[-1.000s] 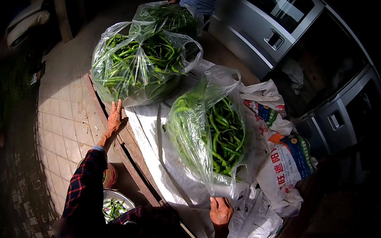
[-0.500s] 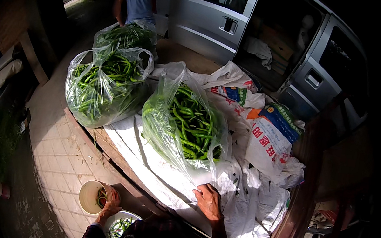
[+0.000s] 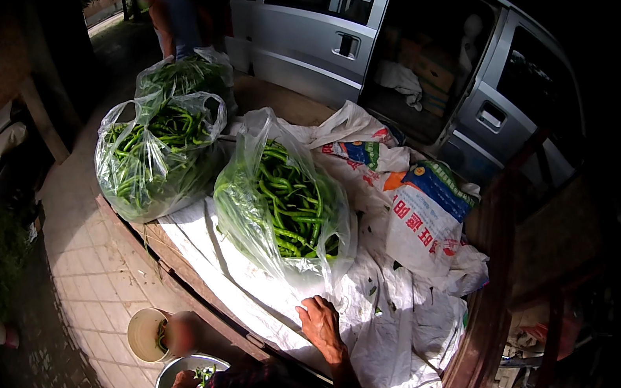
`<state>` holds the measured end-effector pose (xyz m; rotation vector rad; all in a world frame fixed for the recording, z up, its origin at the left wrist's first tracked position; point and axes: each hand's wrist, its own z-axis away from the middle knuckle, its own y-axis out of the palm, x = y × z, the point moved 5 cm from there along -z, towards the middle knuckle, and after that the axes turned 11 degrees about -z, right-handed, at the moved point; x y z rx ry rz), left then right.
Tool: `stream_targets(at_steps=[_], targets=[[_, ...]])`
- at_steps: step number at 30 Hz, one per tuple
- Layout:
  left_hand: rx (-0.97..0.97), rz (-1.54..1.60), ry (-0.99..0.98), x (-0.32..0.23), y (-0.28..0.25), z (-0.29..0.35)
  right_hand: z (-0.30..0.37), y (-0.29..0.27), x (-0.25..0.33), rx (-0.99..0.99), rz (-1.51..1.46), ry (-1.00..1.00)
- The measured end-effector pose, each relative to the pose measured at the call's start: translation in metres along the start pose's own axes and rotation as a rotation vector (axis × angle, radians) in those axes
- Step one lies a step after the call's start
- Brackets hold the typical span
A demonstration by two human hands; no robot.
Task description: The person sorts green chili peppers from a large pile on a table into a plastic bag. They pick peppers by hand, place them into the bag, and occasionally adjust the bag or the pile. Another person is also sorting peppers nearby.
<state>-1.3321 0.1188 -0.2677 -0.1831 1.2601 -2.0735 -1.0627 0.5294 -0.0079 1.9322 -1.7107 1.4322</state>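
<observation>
Green chili peppers point(image 3: 294, 206) fill a clear plastic bag point(image 3: 234, 203) with its mouth spread wide, standing on the white sheeting. At the near edge of this bag, my right hand point(image 3: 321, 329) has its fingers curled down, apparently gripping the film. My left hand point(image 3: 179, 387) is low at the left, over a metal basin point(image 3: 165, 380). Some green peppers point(image 3: 202, 379) lie in that basin beside the hand; its fingertips are hard to make out. Just beyond stands a pale bucket point(image 3: 142, 334) with a few peppers inside.
Two more bags of greens, a nearer bag point(image 3: 113, 158) and a farther bag point(image 3: 184, 77), stand at the far left. Printed white sacks point(image 3: 426, 218) cover the right side. Behind is a silver van point(image 3: 300, 42) with an open side door. Another person point(image 3: 180, 21) stands at the back left.
My left hand has left the bucket and moved down to the metal basin. My right hand stays by the bag's near edge. The other person has turned and lowered an arm; the view has shifted slightly.
</observation>
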Motion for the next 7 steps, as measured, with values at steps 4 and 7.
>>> stream_targets(at_steps=[4, 7], targets=[[-0.147, 0.082, -0.017, 0.011, -0.027, 0.017, -0.018, 0.008, 0.027, 0.110, 0.019, 0.142], [-0.077, 0.221, -0.110, -0.011, -0.054, -0.007, -0.016, -0.004, 0.019, 0.107, 0.056, 0.198]])
